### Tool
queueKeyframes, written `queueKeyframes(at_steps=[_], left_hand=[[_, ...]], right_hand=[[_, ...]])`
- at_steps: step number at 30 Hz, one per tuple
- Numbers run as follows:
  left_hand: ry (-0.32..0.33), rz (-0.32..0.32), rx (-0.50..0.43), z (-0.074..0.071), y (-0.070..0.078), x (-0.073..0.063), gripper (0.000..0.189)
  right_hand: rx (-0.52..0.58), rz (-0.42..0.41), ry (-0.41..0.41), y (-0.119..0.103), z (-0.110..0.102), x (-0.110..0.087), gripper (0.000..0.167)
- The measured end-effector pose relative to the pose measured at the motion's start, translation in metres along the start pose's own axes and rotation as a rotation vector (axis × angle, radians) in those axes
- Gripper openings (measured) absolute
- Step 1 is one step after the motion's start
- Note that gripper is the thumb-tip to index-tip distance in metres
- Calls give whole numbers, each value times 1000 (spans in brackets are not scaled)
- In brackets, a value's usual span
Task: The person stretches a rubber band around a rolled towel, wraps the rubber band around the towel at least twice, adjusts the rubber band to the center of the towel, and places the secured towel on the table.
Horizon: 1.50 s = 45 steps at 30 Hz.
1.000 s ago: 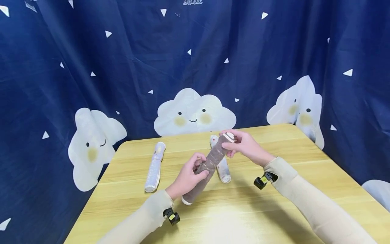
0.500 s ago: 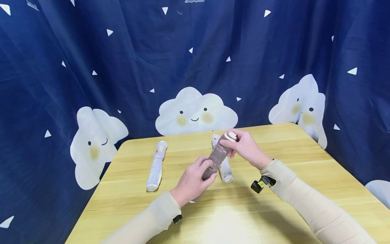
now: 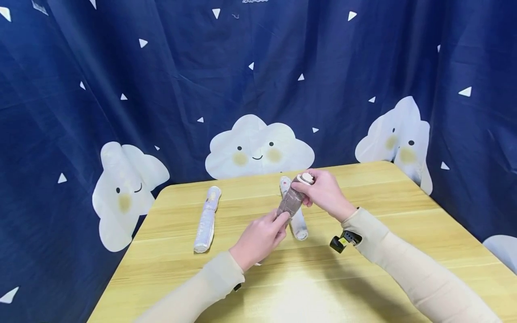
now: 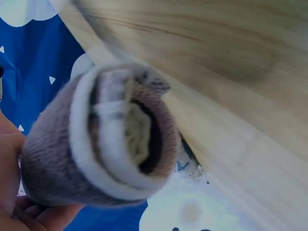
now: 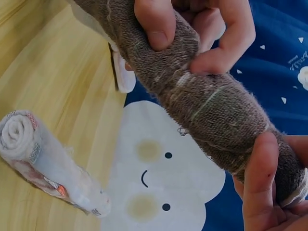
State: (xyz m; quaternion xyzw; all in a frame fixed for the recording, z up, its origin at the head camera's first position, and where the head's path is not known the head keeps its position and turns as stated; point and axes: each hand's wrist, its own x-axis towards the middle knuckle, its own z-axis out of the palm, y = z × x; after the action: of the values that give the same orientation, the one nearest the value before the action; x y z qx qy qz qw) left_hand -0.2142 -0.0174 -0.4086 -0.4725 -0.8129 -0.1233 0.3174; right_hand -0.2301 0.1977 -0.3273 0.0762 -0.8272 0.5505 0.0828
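Both hands hold a brown rolled towel (image 3: 291, 202) aslant above the table. Around its lower part curls my left hand (image 3: 258, 237), hiding much of that half. My right hand (image 3: 326, 194) grips the upper end, where pale layers show at the tip. In the right wrist view the towel (image 5: 211, 113) has a creased, knitted-looking surface with light threads across it. The left wrist view looks onto one end of the brown towel (image 4: 50, 149), its spiral of layers edged in white. Partly behind it, a white rolled towel (image 3: 300, 226) with small prints lies on the table.
Another pale rolled towel (image 3: 205, 226), lavender and white, lies on the left of the wooden table (image 3: 161, 269). Beyond the table's far edge hangs a dark blue curtain (image 3: 181, 80) with cloud and triangle prints.
My left hand has shifted up along the brown towel and now covers more of its lower half. The right hand stays at the upper end. The two towels on the table have not moved.
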Motion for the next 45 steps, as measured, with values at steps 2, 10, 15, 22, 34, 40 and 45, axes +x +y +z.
queueKeyframes(at_steps=[2,10,15,22,34,40,45], left_hand=[[-10,-7,8,0,1,1,22],[-76,-37,-47,2,3,2,10],[-94,-31,-53,3,1,0,7],[-80,-85,-123,9,-3,-11,12],[-177,-327,-307,3,-5,-12,30],[-224,-426,-415,2,-9,-12,36],[-174,-505,-473,1,-19,-12,35]], right_hand=[[-18,-2,2,0,0,0,22],[-35,12,1,5,2,1,18],[-26,34,-9,7,1,-1,20],[-9,42,-55,11,4,3,21],[37,5,-202,25,7,16,36],[68,8,-212,32,8,21,49],[54,-5,-206,36,4,22,49]])
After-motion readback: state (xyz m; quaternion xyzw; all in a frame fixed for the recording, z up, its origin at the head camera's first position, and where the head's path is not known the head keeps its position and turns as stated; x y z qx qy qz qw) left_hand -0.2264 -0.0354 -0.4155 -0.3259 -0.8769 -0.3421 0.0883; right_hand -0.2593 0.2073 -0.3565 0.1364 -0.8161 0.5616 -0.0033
